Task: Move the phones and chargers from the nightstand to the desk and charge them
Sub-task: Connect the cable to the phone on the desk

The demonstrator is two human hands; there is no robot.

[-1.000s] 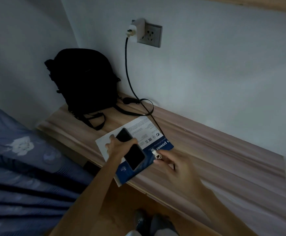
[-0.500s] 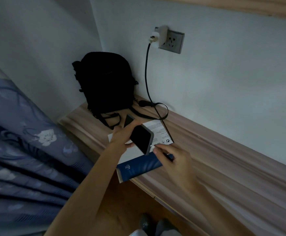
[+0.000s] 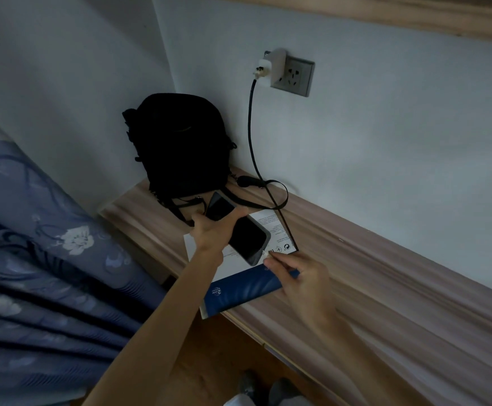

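The left hand [image 3: 209, 234] is wrapped around the phone [image 3: 239, 232] above the desk [image 3: 385, 288]. The right hand [image 3: 303, 281] pinches the cable plug [image 3: 266, 253] at the phone's bottom edge. If the plug goes in crooked, it could slip off.

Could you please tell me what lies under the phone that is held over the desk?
Below the phone lies a white and blue box flat on the desk. The phone and left hand cover part of it.
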